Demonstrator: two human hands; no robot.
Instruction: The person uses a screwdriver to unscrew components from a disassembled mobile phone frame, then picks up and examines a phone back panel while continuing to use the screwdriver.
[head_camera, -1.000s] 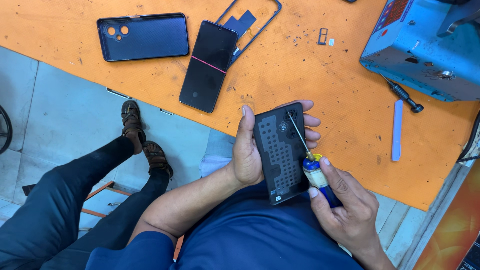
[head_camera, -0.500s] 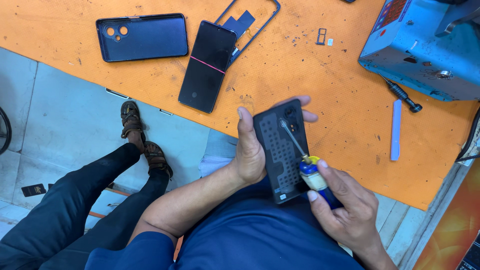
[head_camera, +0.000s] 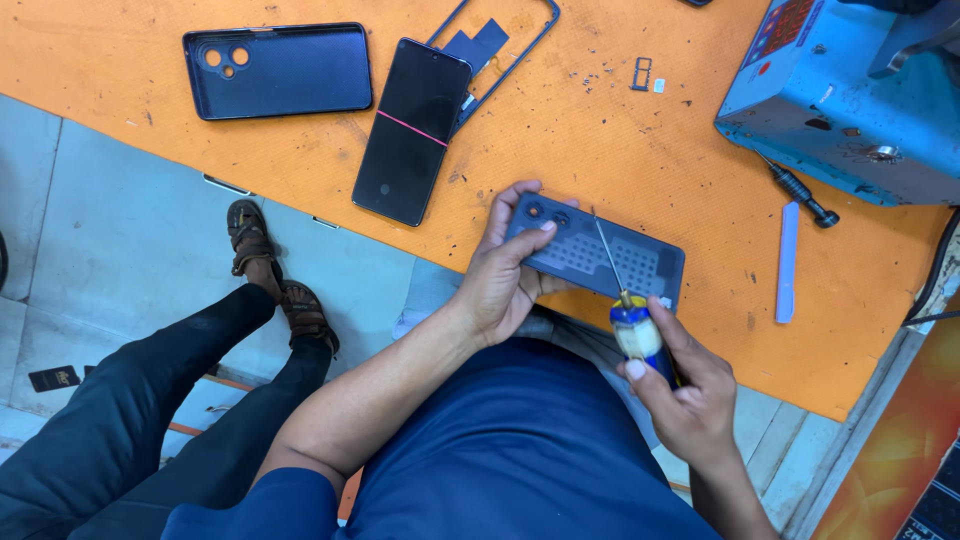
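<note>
head view, looking down. the opened phone body (head_camera: 600, 255) lies at the near edge of the orange mat (head_camera: 640, 150), gripped at its camera end by the left hand (head_camera: 505, 275): thumb laid over the top face, fingers curled round the far edge, closed on the body. its long axis now runs nearly left to right, camera end toward the left, the other end dipping slightly toward the viewer. half a second ago the same axis ran roughly away from the viewer, so the body has been turned about a quarter turn. the right hand (head_camera: 680, 385) is closed round the blue and white handle of a small screwdriver (head_camera: 625, 295); the thin shaft slants up and left, its tip on the inner face near the middle of the body. elsewhere on the mat: a dark back cover (head_camera: 278, 72), a black display panel (head_camera: 412, 130) with a red stripe, a blue frame (head_camera: 500, 45), a blue machine (head_camera: 850, 90), a second screwdriver (head_camera: 800, 190) and a pale pry strip (head_camera: 787, 260).
</note>
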